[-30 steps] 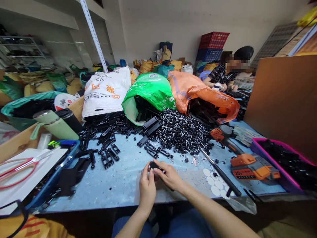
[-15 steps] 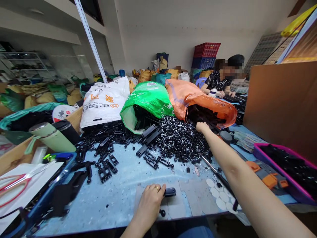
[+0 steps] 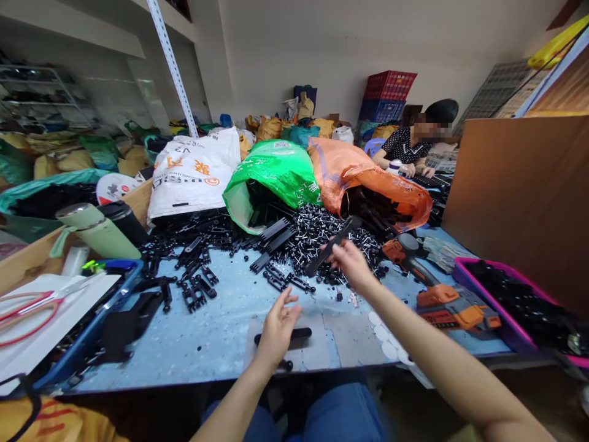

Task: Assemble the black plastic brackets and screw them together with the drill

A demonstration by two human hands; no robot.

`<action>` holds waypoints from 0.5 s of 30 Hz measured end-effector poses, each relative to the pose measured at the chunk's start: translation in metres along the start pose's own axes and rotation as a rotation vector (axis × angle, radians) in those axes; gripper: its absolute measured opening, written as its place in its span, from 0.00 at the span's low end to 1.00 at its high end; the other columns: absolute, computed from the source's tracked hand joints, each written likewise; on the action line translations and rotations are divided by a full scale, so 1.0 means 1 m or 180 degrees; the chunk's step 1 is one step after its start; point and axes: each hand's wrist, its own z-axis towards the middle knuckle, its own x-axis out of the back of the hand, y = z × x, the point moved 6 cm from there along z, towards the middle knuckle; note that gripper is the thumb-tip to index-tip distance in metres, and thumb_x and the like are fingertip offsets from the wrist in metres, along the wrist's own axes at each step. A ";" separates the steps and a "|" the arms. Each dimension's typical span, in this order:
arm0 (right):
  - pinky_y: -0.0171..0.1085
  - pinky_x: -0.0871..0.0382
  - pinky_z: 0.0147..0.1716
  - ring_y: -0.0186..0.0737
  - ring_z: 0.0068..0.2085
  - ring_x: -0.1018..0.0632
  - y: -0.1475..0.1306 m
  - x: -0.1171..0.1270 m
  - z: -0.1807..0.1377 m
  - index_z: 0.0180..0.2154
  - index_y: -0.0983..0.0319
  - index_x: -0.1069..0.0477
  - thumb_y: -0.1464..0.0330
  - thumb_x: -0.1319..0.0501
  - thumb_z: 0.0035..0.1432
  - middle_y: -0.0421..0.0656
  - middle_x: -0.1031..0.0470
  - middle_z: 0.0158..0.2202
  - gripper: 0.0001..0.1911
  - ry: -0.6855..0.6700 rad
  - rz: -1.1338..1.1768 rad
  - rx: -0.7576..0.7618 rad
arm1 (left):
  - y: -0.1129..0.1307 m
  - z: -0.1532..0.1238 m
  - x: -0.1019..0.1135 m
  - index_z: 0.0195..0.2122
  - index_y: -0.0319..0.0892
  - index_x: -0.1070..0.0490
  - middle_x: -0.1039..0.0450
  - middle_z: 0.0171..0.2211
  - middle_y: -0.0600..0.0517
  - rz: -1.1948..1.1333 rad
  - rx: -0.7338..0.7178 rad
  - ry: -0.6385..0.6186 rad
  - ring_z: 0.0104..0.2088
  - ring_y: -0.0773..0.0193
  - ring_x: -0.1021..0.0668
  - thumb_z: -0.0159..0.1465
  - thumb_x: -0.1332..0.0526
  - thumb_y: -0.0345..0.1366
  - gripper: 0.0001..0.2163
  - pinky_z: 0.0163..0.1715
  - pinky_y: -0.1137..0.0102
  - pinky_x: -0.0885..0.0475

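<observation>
My right hand (image 3: 350, 263) is raised over the blue table (image 3: 216, 331) and is closed on a long black plastic strip (image 3: 332, 245), held slanted above the heap of small black parts (image 3: 322, 236). My left hand (image 3: 277, 325) hovers open, fingers spread, just over a short black bar (image 3: 294, 335) that lies flat on a grey pad near the table's front edge. A small black piece sits at the pad's front, partly hidden by my left wrist.
White (image 3: 196, 172), green (image 3: 276, 172) and orange (image 3: 363, 178) sacks spill black parts at the back. An orange cordless drill (image 3: 442, 294) and a pink tray (image 3: 515, 307) lie to the right, a blue tray (image 3: 96, 319), scissors (image 3: 32, 307) and flasks (image 3: 96, 230) to the left. Another person (image 3: 414, 147) works beyond.
My right hand has come back from the orange sack's mouth with a long black strip. My left hand has lifted off the short black bar and opened.
</observation>
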 end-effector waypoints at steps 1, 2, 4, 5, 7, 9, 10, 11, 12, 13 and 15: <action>0.36 0.31 0.29 0.38 0.35 0.24 -0.002 -0.022 -0.027 0.51 0.62 0.41 0.54 0.50 0.60 0.47 0.26 0.40 0.23 -0.0283 0.0263 -0.0041 | 0.001 0.003 -0.004 0.56 0.39 0.43 0.31 0.45 0.43 -0.0546 0.0191 0.0064 0.37 0.61 0.23 0.61 0.45 0.45 0.24 0.39 0.64 0.27; 0.36 0.32 0.29 0.39 0.35 0.24 -0.005 -0.037 -0.052 0.50 0.61 0.39 0.55 0.51 0.61 0.46 0.25 0.38 0.21 -0.0437 0.0214 -0.0074 | 0.001 0.006 -0.006 0.55 0.38 0.43 0.30 0.41 0.44 -0.0956 0.0350 0.0162 0.33 0.64 0.23 0.60 0.44 0.45 0.25 0.35 0.67 0.27; 0.37 0.33 0.31 0.39 0.33 0.25 -0.013 -0.048 -0.093 0.42 0.61 0.33 0.57 0.50 0.62 0.45 0.25 0.33 0.17 -0.0533 -0.0565 0.0126 | -0.003 0.007 -0.003 0.50 0.36 0.39 0.29 0.29 0.51 -0.1303 0.0580 0.0425 0.23 0.69 0.25 0.57 0.40 0.44 0.23 0.25 0.73 0.29; 0.38 0.34 0.34 0.40 0.35 0.25 -0.020 -0.047 -0.108 0.39 0.61 0.30 0.57 0.49 0.62 0.45 0.25 0.33 0.16 -0.0525 -0.1123 0.0366 | -0.006 0.006 0.001 0.47 0.35 0.37 0.31 0.23 0.54 -0.1289 0.0642 0.0534 0.19 0.71 0.28 0.56 0.39 0.43 0.21 0.21 0.76 0.32; 0.41 0.38 0.40 0.43 0.38 0.26 -0.033 -0.040 -0.129 0.37 0.61 0.28 0.58 0.46 0.60 0.48 0.25 0.33 0.15 -0.0488 -0.2186 0.0939 | -0.010 0.003 0.010 0.42 0.35 0.34 0.35 0.17 0.57 -0.1054 0.0645 0.0640 0.16 0.72 0.31 0.57 0.41 0.45 0.18 0.16 0.77 0.36; 0.41 0.40 0.39 0.42 0.35 0.27 -0.041 -0.035 -0.144 0.37 0.62 0.28 0.59 0.45 0.60 0.47 0.25 0.30 0.14 -0.0618 -0.2817 0.1374 | -0.012 -0.002 0.016 0.41 0.37 0.33 0.36 0.16 0.58 -0.0663 0.0562 0.0706 0.15 0.71 0.31 0.59 0.43 0.47 0.18 0.15 0.77 0.37; 0.39 0.41 0.36 0.39 0.31 0.28 -0.043 -0.036 -0.150 0.34 0.62 0.28 0.60 0.46 0.61 0.45 0.27 0.27 0.13 -0.0774 -0.2938 0.1537 | -0.011 -0.005 0.017 0.42 0.37 0.33 0.36 0.15 0.58 -0.0424 0.0514 0.0753 0.15 0.70 0.31 0.59 0.44 0.47 0.18 0.15 0.77 0.37; 0.37 0.41 0.33 0.36 0.27 0.29 -0.045 -0.038 -0.155 0.32 0.61 0.28 0.62 0.47 0.62 0.43 0.29 0.23 0.13 -0.0917 -0.2968 0.1676 | -0.010 -0.008 0.017 0.42 0.38 0.32 0.35 0.15 0.58 -0.0160 0.0473 0.0797 0.15 0.70 0.31 0.60 0.45 0.48 0.18 0.16 0.77 0.37; 0.37 0.42 0.32 0.35 0.25 0.30 -0.046 -0.039 -0.159 0.32 0.60 0.29 0.63 0.48 0.63 0.42 0.29 0.22 0.13 -0.1025 -0.2944 0.1787 | -0.010 -0.011 0.015 0.43 0.39 0.32 0.35 0.14 0.58 0.0106 0.0454 0.0814 0.15 0.69 0.31 0.60 0.45 0.48 0.18 0.16 0.76 0.36; 0.37 0.41 0.32 0.35 0.27 0.30 -0.047 -0.041 -0.161 0.34 0.60 0.29 0.63 0.49 0.63 0.42 0.28 0.24 0.12 -0.1081 -0.2915 0.1836 | -0.010 -0.014 0.012 0.43 0.39 0.32 0.35 0.14 0.57 0.0342 0.0462 0.0783 0.15 0.68 0.30 0.61 0.46 0.48 0.18 0.17 0.76 0.36; 0.39 0.40 0.36 0.40 0.34 0.27 -0.043 -0.040 -0.160 0.41 0.59 0.30 0.60 0.48 0.62 0.46 0.26 0.33 0.13 -0.1078 -0.2947 0.1677 | -0.011 -0.019 0.003 0.45 0.39 0.32 0.34 0.15 0.56 0.0721 0.0461 0.0566 0.17 0.66 0.29 0.62 0.48 0.48 0.19 0.19 0.73 0.34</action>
